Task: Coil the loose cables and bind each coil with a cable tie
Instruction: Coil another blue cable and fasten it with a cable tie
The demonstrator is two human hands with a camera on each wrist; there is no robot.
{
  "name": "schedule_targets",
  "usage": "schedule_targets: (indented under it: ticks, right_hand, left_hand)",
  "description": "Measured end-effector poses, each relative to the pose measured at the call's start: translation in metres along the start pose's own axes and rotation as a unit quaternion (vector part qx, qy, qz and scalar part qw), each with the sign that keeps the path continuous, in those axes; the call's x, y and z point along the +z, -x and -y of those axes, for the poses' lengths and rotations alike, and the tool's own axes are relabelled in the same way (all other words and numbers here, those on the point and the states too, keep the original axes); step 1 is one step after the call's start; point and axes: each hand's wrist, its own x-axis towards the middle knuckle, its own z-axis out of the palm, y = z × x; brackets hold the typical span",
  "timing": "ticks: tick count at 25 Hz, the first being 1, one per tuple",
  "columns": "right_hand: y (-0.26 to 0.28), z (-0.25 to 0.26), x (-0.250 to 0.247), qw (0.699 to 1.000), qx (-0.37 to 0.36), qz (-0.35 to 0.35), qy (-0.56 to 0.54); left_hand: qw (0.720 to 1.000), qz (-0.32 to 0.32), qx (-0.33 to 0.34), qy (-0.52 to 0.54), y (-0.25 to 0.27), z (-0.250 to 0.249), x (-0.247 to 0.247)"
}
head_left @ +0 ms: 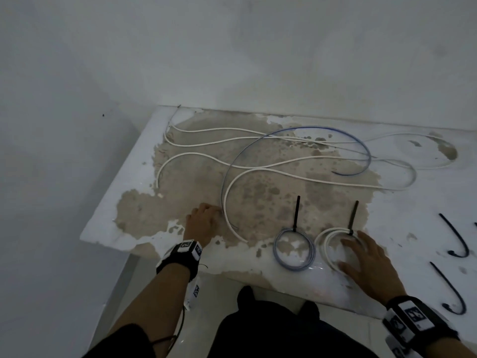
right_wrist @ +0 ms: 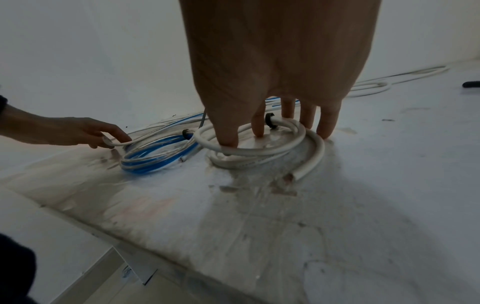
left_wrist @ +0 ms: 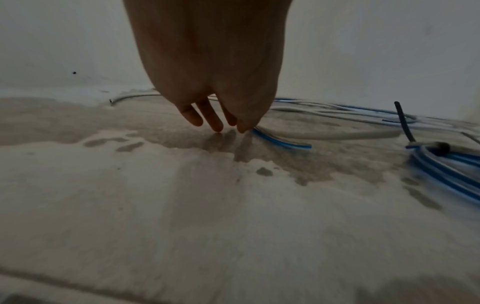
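My left hand (head_left: 206, 215) reaches down to the worn table (head_left: 103, 228). Its fingers hang fairly straight, and their tips (left_wrist: 242, 127) touch the loose blue cable (head_left: 322, 128) near its end (left_wrist: 283, 142). My right hand (head_left: 358, 254) lies spread on the white coil (head_left: 320, 241), with thumb and index finger (right_wrist: 259, 127) inside the ring and the little finger outside it. Left of it lies the blue coil (head_left: 296, 268). Each coil carries a black cable tie (head_left: 296, 213) with its tail pointing away from me. Loose white cables (head_left: 206, 153) snake across the far half.
Spare black cable ties (head_left: 454, 236) lie on the table at the right, curled at one end. White walls close in behind and to the left. The table's front edge (right_wrist: 130, 232) runs just before my legs, with floor below at the left.
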Motion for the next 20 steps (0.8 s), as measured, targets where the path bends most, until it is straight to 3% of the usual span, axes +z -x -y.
schedule_targets:
  ticks: [9, 13, 17, 20]
  right_hand:
    - [-0.002, 0.001, -0.002, 0.999, 0.024, 0.029, 0.002]
    - [0.000, 0.002, -0.003, 0.999, 0.026, 0.042, 0.006]
    - [0.001, 0.003, -0.004, 0.998, 0.034, 0.051, 0.007]
    - [0.003, 0.004, -0.006, 0.998, 0.035, 0.046, 0.003]
  left_hand:
    - [0.993, -0.079, 0.082, -0.026, -0.004, -0.012, 0.005]
    - [0.991, -0.102, 0.080, -0.037, -0.007, -0.020, 0.006]
    - [0.990, -0.081, 0.073, -0.091, -0.010, -0.021, 0.003]
    - [0.982, -0.032, 0.129, -0.135, -0.015, -0.014, -0.005]
